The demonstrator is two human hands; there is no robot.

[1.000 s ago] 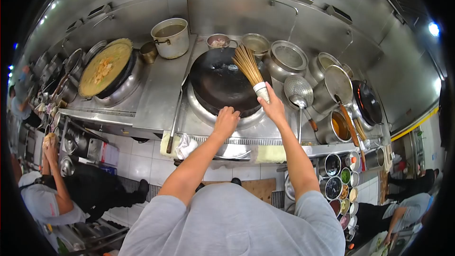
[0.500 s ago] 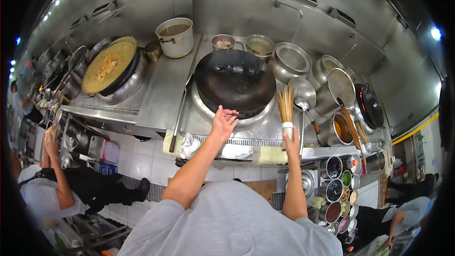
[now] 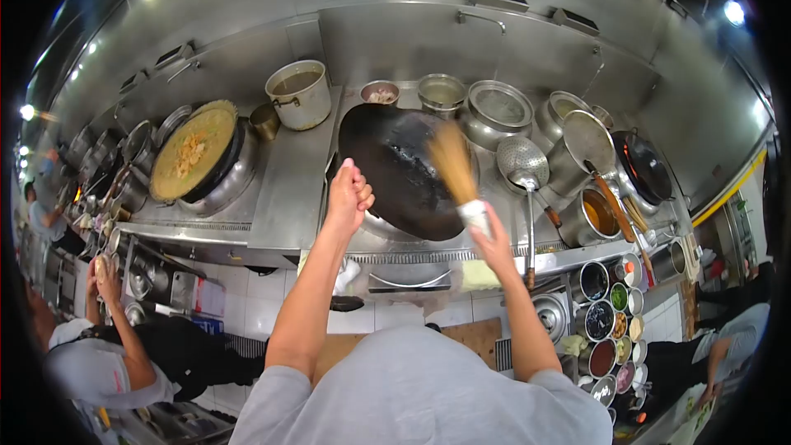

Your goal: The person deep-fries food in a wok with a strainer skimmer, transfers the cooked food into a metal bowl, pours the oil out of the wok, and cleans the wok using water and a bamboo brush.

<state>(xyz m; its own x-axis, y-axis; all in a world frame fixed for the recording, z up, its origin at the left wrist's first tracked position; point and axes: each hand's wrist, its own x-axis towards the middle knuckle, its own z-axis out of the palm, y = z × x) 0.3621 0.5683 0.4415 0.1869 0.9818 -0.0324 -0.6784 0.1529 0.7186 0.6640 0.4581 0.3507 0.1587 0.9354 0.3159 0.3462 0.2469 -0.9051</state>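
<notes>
A black wok [image 3: 395,169] sits tilted over the burner at the counter's middle, with a wet sheen inside. My left hand [image 3: 350,195] is closed at the wok's near-left rim and seems to grip it; the exact hold is hidden by the fingers. In my right hand [image 3: 494,243] is a bamboo wok brush [image 3: 455,166] with a white-wrapped handle. Its bristles, blurred by motion, are over the right side of the wok. A perforated skimmer [image 3: 523,162] lies to the right of the brush.
Left of the wok, a large pan holds yellowish food [image 3: 194,152], and a deep pot [image 3: 298,95] stands behind. Several pots, including one with orange liquid [image 3: 600,213], line the right. Seasoning containers [image 3: 601,320] stand at lower right. A co-worker [image 3: 124,354] is at left, another at right.
The wok has tilted and shifted toward the front. My left hand has moved left and closed at its rim. My right hand has swung the brush left, over the wok.
</notes>
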